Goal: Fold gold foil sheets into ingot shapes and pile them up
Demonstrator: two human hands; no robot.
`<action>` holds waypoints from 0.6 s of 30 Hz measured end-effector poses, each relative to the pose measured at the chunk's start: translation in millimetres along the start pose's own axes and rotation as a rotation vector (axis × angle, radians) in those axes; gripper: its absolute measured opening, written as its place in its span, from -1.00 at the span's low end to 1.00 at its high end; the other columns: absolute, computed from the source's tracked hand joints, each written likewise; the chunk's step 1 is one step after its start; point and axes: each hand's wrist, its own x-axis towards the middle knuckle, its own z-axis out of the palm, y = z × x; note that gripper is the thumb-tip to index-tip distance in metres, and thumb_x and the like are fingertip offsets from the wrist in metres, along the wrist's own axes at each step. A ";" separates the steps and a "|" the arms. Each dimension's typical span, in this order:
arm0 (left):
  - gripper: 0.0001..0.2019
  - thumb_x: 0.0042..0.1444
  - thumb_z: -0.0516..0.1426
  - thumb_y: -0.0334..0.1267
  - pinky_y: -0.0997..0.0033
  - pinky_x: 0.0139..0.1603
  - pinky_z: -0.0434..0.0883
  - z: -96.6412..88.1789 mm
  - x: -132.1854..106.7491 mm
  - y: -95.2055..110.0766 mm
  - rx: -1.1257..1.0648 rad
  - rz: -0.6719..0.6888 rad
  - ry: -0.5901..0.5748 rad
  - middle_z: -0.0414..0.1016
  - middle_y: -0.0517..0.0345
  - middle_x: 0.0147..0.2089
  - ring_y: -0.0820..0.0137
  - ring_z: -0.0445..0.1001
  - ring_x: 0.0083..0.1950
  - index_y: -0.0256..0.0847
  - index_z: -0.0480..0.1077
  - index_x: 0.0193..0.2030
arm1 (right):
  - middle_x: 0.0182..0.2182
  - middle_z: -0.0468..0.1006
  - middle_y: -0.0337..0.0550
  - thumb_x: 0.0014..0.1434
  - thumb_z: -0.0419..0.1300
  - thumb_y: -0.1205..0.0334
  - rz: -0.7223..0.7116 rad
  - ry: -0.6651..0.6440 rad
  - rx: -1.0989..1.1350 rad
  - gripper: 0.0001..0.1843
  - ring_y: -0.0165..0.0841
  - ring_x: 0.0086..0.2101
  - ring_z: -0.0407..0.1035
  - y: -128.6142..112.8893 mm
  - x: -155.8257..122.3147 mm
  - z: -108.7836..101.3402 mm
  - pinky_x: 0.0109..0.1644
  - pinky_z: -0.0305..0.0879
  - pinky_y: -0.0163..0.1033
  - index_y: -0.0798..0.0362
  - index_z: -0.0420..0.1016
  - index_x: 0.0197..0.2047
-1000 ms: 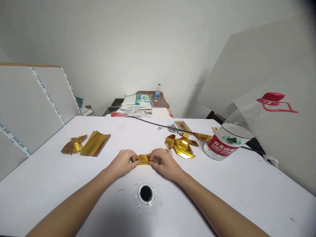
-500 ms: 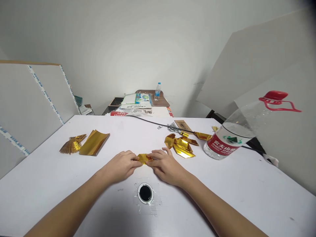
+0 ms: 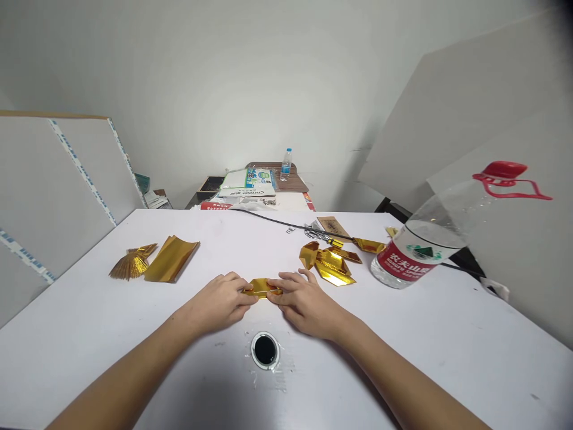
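A small folded piece of gold foil paper (image 3: pixel 262 287) lies on the white table (image 3: pixel 134 334) in front of me. My left hand (image 3: pixel 221 301) pinches its left end with the fingertips, fingers curled. My right hand (image 3: pixel 307 300) presses on its right end, fingers closed together over the paper. Both hands rest on the tabletop, just beyond a round black hole (image 3: pixel 265 350) in the table.
A gold pleated fan (image 3: pixel 129 265) and a gold sheet (image 3: pixel 171 258) lie at the left. Several folded gold pieces (image 3: pixel 331 261) sit right of my hands. A large water bottle with a red cap (image 3: pixel 421 248) stands at right. A black cable (image 3: pixel 277 223) crosses the far edge.
My fingers have shifted on the gold paper: the right hand flattened and spread over its right end, the left hand slid slightly. The paper looks pressed flatter and longer.
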 end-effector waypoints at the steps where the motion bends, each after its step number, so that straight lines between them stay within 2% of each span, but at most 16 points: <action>1: -0.74 0.38 0.12 -0.29 0.30 0.08 0.43 0.0 -0.2 0.4 -0.001 -0.001 0.003 0.57 0.10 -0.09 0.29 0.45 0.04 0.06 0.63 0.00 | 0.33 0.41 -0.31 0.31 0.02 0.37 0.002 0.001 0.001 -0.54 -0.05 0.25 0.27 0.4 -0.2 0.7 0.30 0.06 0.26 -0.20 0.65 0.05; 7: -0.74 0.40 0.10 -0.24 0.29 0.11 0.44 0.3 -1.1 1.4 -0.012 -0.008 0.011 0.57 0.08 -0.06 0.28 0.45 0.07 0.05 0.63 0.01 | 0.36 0.38 -0.28 0.37 0.01 0.31 0.028 -0.008 0.024 -0.49 -0.02 0.28 0.23 2.4 -1.1 3.9 0.29 0.06 0.27 -0.31 0.57 0.22; 11: -0.74 0.40 0.10 -0.22 0.27 0.15 0.45 -0.7 -1.4 1.3 -0.043 -0.012 0.012 0.58 0.07 -0.02 0.28 0.45 0.09 0.04 0.63 0.04 | 0.35 0.40 -0.25 0.39 -0.01 0.30 0.030 -0.008 0.030 -0.48 -0.03 0.27 0.24 4.0 -1.3 4.7 0.29 0.04 0.29 -0.33 0.56 0.24; 15: -0.69 0.38 0.16 -0.11 0.21 0.19 0.44 -4.5 -1.7 1.3 -0.070 -0.051 -0.039 0.59 0.11 0.10 0.24 0.45 0.15 0.05 0.55 0.20 | 0.35 0.39 -0.26 0.37 0.00 0.30 0.034 -0.020 0.033 -0.48 -0.02 0.27 0.23 4.1 -1.2 4.1 0.30 0.02 0.31 -0.31 0.57 0.23; 18: -0.71 0.38 0.16 -0.09 0.19 0.20 0.43 -8.6 -1.5 2.6 -0.063 -0.076 -0.082 0.59 0.14 0.13 0.22 0.46 0.18 0.06 0.56 0.17 | 0.35 0.39 -0.26 0.37 -0.01 0.31 0.041 -0.022 0.034 -0.48 -0.02 0.27 0.23 3.2 -1.3 2.8 0.30 0.02 0.29 -0.30 0.58 0.22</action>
